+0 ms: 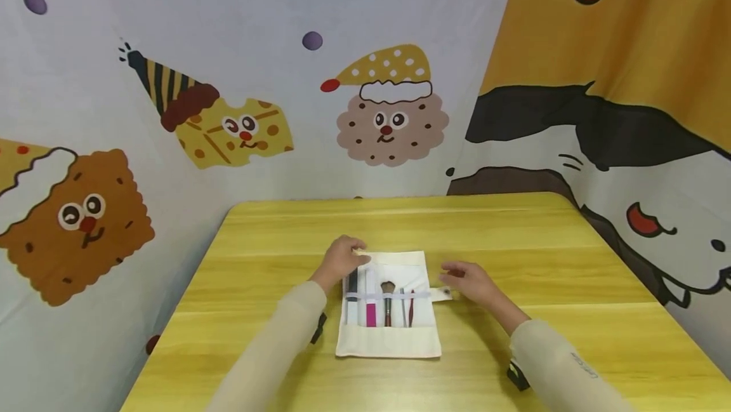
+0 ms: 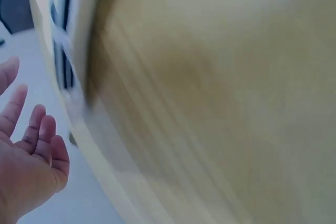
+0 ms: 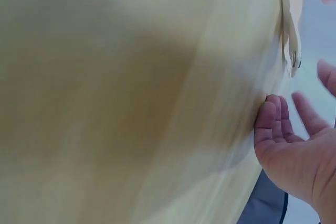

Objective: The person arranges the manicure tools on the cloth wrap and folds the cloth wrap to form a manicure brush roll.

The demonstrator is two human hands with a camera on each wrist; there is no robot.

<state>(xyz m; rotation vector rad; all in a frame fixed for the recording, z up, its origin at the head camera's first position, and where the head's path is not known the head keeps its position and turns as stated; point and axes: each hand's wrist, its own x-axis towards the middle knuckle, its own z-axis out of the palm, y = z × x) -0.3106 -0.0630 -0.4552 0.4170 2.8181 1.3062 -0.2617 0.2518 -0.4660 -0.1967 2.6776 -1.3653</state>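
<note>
A cream fabric tool roll [image 1: 388,343] lies unrolled on the table. A pale elastic band [image 1: 422,296] crosses several slim tools in it: a dark strip with a pale lower end [image 1: 353,282], a white and magenta strip [image 1: 371,313], a brush [image 1: 388,288] with fluffy bristles, a thin silvery tool [image 1: 403,304] and a thin red one [image 1: 411,307]. My left hand [image 1: 344,258] is at the roll's upper left corner, fingers loosely bent and holding nothing. My right hand [image 1: 468,279], relaxed and bare, hovers beside the strap [image 1: 442,294] with its dark snap.
The yellow wood-grain table [image 1: 274,228] stretches around the roll, its far edge against a cartoon-printed curtain [image 1: 257,12]. A black band [image 1: 518,375] shows under the right sleeve, and another black piece [image 1: 318,329] by the left forearm.
</note>
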